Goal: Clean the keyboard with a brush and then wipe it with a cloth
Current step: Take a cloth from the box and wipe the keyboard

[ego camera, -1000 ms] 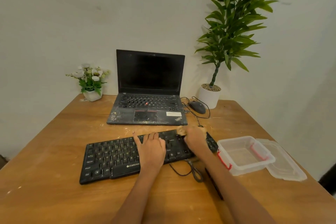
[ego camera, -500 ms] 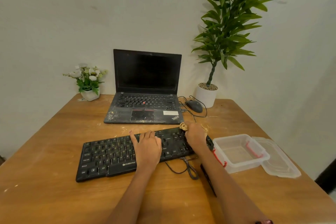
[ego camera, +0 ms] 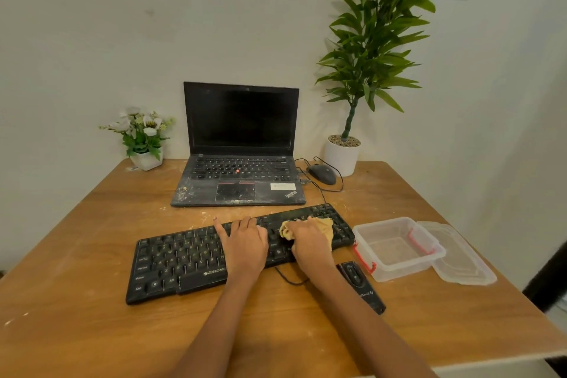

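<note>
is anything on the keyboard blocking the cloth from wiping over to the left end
Yes: the left hand rests flat on the keyboard's middle keys, directly left of the cloth under the right hand.

My wooden desk stands pushed against a plain off-white wall, its brown top scuffed with pale specks. Soft, even light falls across it, and a second wall closes in on my right
</note>
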